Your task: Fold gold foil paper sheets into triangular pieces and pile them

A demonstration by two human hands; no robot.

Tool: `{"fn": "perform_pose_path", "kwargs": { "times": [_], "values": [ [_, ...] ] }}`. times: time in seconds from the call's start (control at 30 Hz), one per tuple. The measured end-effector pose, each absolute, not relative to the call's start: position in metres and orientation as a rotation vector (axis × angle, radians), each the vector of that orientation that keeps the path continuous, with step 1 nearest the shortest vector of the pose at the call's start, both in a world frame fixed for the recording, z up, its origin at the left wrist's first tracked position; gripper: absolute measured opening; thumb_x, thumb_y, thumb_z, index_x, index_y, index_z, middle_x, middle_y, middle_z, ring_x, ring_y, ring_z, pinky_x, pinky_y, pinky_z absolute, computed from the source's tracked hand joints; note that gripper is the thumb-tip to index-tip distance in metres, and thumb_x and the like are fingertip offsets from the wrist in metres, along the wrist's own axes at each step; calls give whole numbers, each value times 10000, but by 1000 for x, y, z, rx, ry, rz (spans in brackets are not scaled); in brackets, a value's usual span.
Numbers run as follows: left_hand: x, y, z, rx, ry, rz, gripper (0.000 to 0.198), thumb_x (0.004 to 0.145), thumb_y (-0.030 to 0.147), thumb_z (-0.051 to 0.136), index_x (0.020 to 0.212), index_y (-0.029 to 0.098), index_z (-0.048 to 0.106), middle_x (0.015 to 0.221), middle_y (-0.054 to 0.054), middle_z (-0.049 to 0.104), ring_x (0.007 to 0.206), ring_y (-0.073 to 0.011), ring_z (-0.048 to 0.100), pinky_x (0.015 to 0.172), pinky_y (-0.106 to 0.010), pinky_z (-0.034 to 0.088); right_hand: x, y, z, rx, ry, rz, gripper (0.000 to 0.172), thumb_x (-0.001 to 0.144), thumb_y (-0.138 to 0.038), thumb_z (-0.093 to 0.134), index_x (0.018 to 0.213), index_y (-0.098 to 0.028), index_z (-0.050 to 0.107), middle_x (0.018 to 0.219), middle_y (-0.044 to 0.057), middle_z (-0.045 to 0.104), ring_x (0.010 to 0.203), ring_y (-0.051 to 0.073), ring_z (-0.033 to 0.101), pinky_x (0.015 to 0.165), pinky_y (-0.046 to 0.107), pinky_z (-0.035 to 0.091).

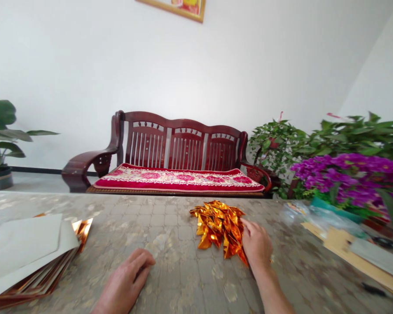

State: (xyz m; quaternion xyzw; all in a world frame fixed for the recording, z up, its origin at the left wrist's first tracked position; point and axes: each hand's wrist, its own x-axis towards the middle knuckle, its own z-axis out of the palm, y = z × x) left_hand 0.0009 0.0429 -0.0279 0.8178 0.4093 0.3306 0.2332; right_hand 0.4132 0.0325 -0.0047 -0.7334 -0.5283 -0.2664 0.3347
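A heap of several folded gold-foil paper pieces (218, 226) lies on the table's patterned cloth (170, 226), right of centre. My right hand (257, 246) rests against the heap's right edge, fingers curled loosely onto the foil pieces; whether it grips one is hidden. My left hand (127, 281) lies flat on the cloth near the front edge, fingers stretched out together, holding nothing. A stack of flat foil sheets (32, 261), white side up with gold corners showing, sits at the front left.
A clear plastic bag (309, 213) and tan paper sheets (353, 250) lie at the right. Purple flowers (350, 174) and green plants stand behind them. A red wooden bench (180, 159) stands beyond the table, a potted plant (0, 144) at far left.
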Motion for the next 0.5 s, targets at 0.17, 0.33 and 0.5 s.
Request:
{"fn": "perform_pose_path", "kwargs": {
  "times": [0.17,0.33,0.5],
  "values": [
    [3,41,-23,2239,1118,929,160,917,186,446,871,247,587,950,-7,645,892,-164,642,813,-249,501,404,34,1,-1726,-1340,-843,313,885,-163,474,1028,-193,751,977,75,736,862,240,603,766,352,449],
    [4,42,-23,2231,1127,957,171,920,199,443,896,249,604,953,-16,649,894,-174,647,797,-258,511,353,31,22,-1289,-1583,-887,265,907,-95,507,977,-212,735,908,49,731,858,200,612,826,347,451],
    [2,40,-25,2196,1200,1069,207,918,209,443,1000,268,624,960,-6,658,838,-162,658,754,-259,527,282,28,16,-1110,-1929,-565,284,911,-65,489,999,-230,702,905,34,707,854,185,602,778,327,453]
  ]
}}
